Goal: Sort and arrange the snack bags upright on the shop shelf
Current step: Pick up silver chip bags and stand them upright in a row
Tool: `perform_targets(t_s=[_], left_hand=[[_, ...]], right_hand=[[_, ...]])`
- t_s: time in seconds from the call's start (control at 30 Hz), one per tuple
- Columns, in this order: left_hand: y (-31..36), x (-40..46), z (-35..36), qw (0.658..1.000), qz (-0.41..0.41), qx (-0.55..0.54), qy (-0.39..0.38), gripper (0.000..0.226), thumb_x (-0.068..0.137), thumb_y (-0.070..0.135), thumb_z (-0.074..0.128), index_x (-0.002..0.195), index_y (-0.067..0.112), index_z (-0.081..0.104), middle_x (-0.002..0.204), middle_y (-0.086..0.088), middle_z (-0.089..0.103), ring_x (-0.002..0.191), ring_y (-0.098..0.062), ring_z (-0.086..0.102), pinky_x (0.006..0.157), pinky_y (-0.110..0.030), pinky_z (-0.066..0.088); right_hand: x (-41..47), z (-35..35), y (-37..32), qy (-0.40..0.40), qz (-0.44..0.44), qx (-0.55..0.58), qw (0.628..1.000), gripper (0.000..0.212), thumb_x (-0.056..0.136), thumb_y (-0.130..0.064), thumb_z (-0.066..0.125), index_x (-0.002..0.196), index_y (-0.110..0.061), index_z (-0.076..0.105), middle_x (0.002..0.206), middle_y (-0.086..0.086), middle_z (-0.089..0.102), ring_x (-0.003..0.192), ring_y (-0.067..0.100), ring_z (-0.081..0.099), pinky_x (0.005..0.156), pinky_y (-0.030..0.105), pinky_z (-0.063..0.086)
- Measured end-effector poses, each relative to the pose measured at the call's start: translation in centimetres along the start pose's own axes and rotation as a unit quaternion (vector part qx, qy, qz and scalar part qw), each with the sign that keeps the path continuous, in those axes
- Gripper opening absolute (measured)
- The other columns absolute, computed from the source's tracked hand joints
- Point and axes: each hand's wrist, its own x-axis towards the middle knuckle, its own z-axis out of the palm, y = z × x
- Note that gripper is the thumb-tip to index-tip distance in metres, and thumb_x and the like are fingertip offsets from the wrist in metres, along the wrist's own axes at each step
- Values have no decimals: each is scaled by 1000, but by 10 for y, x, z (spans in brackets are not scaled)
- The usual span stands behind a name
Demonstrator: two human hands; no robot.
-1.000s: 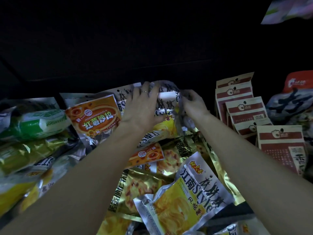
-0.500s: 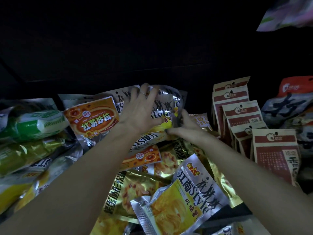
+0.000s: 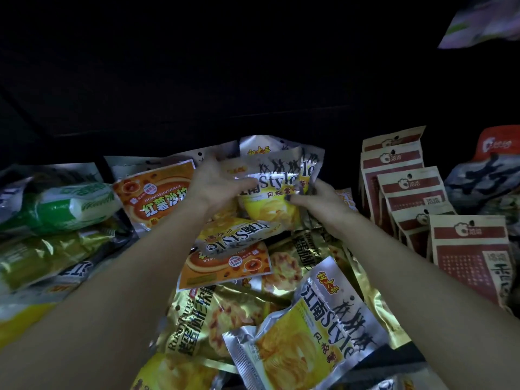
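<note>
A silver and yellow "Style" snack bag [image 3: 277, 192] stands upright at the back middle of the dark shelf, with more silver bags behind it. My left hand [image 3: 215, 184] grips its left edge, thumb across the front. My right hand [image 3: 320, 199] pinches its right edge. Below them another "Style" bag [image 3: 239, 235] lies flat upside down on an orange bag [image 3: 225, 267]. A third "Style" bag [image 3: 306, 333] lies tilted at the front on gold bags [image 3: 202, 313].
An orange bag [image 3: 157, 198] leans upright left of my left hand. Green bags [image 3: 59, 206] lie on their sides at far left. Red and cream packets [image 3: 405, 192] stand in rows at right, with a grey and red bag [image 3: 489, 175] beyond.
The silver "Style" bag has been raised upright, its front now facing me. My right hand shifted from below the bag to its right edge; my left thumb came round onto its front.
</note>
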Motion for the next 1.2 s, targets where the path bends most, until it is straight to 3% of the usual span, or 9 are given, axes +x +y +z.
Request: perform_targets(t_s=[0.13, 0.3, 0.4, 0.57, 0.73, 0.83, 1.0, 1.13, 1.2], left_hand=[[-12, -7, 13, 979, -95, -158, -85, 90, 62, 44, 94, 132, 13, 48, 124, -3, 66, 111, -21, 65, 101, -40, 51], [-19, -20, 36, 989, -69, -52, -116, 23, 100, 33, 63, 98, 18, 46, 105, -23, 61, 90, -28, 61, 79, -39, 55], [-17, -21, 38, 990, -64, -2, -122, 35, 103, 39, 55, 110, 5, 51, 107, -23, 65, 96, -33, 64, 84, -44, 51], [-12, -18, 43, 970, -84, 88, -211, 45, 102, 56, 47, 120, 15, 46, 115, 1, 51, 110, -20, 48, 91, -35, 36], [-10, -9, 44, 986, -93, 31, -136, 67, 97, 62, 51, 134, 8, 38, 122, -20, 58, 113, -37, 60, 94, -43, 50], [-6, -9, 46, 988, -87, 33, -127, 67, 102, 55, 46, 141, 2, 32, 136, -28, 51, 121, -39, 55, 88, -39, 42], [-7, -11, 45, 994, -55, 35, -91, 58, 102, 48, 51, 131, 0, 39, 128, -26, 53, 112, -37, 57, 80, -34, 38], [-7, -12, 39, 999, -1, -1, -42, 60, 96, 58, 56, 133, 14, 41, 116, -10, 62, 102, -23, 62, 87, -36, 51], [-6, -11, 35, 999, 32, -6, -11, 60, 95, 61, 55, 136, 20, 42, 116, -5, 66, 103, -19, 65, 93, -44, 54]], right_hand=[[2, -1, 0, 17, 49, 93, 994, 33, 89, -5, 72, 119, -13, 60, 116, 15, 66, 111, 39, 67, 95, 59, 53], [1, 2, 2, -25, 83, -47, 995, 54, 69, -34, 69, 118, -11, 63, 112, 16, 69, 101, 37, 67, 82, 52, 56], [-2, 1, -5, -52, 94, -96, 990, 56, 69, -33, 66, 118, -8, 60, 115, 20, 66, 99, 35, 64, 74, 41, 49], [-3, 2, -10, 2, 89, -78, 993, 65, 75, -19, 75, 132, -17, 44, 122, 7, 59, 110, 26, 59, 95, 46, 54], [3, 5, -10, 29, 87, 61, 994, 86, 58, -37, 83, 135, -25, 46, 121, 4, 63, 105, 26, 66, 87, 54, 60], [5, 5, -11, 44, 68, 134, 988, 80, 53, -35, 83, 128, -24, 56, 115, 5, 70, 102, 26, 70, 86, 58, 59], [7, 3, -23, 68, 12, 142, 987, 63, 56, -28, 77, 117, -22, 60, 108, 5, 73, 99, 24, 71, 90, 49, 58], [2, -8, -38, 74, -17, 196, 978, 31, 83, -18, 71, 111, -7, 62, 73, 4, 64, 61, 16, 59, 59, 28, 49], [-2, -13, -42, 82, -25, 197, 977, 21, 93, -13, 65, 113, -5, 61, 80, 4, 63, 57, 13, 54, 50, 20, 45]])
